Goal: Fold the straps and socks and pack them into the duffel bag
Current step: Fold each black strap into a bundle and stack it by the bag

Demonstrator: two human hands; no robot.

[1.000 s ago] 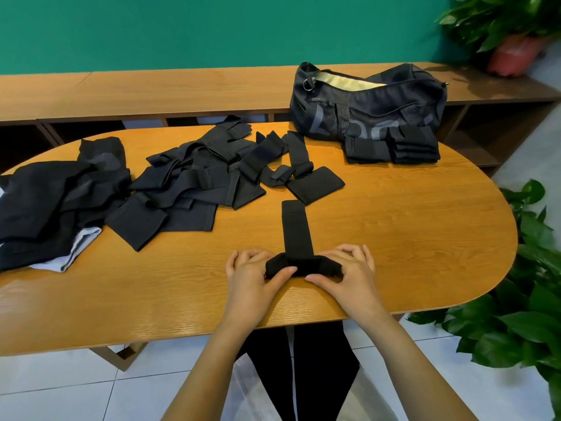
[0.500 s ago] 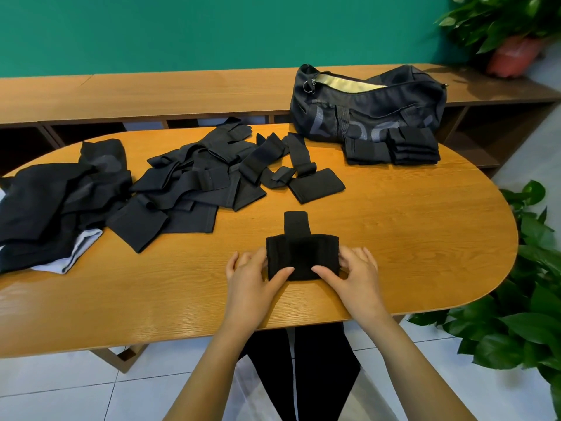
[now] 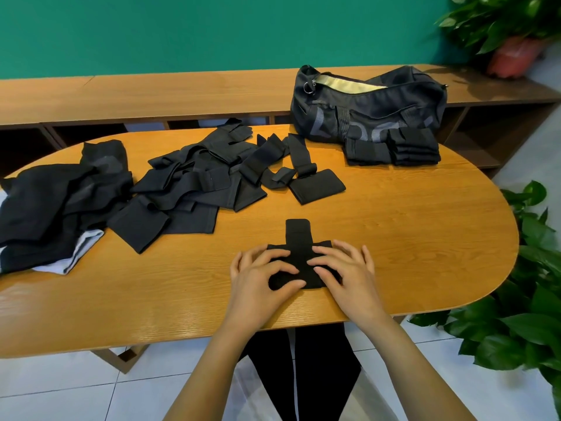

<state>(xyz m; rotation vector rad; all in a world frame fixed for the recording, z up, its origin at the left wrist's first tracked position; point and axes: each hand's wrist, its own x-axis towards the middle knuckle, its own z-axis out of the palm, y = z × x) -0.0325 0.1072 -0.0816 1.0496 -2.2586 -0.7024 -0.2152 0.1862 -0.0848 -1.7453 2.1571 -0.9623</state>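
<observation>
The strap (image 3: pixel 299 235) lies right under my fingers, close to the near edge of the table (image 3: pixel 409 238) and about midway along it. Its wide folded part runs left to right, parallel to that edge. Its narrow tail sticks straight out from under my fingertips toward the far edge, so the loose end lies away from me, not to either side.

My left hand (image 3: pixel 261 275) sits on the left half of the bundle. Its fingers are bent over the top and the thumb is tucked against the near edge, so it pinches the fabric. My right hand (image 3: pixel 346 271) covers the right half with fingers spread and only lightly bent. It presses down on the cloth and does not close round it. Both wrists come in low over the near edge and the palms face down.

I judge the tail has yet to be brought in before this piece is done.

The duffel bag (image 3: pixel 367 113) stands unzipped at the far right of the table, with the folded stack (image 3: pixel 394 150) just in front of it. My right hand is the nearer one to both. The pile of loose straps (image 3: pixel 194 183) lies toward the far left, nearer my left hand.
</observation>
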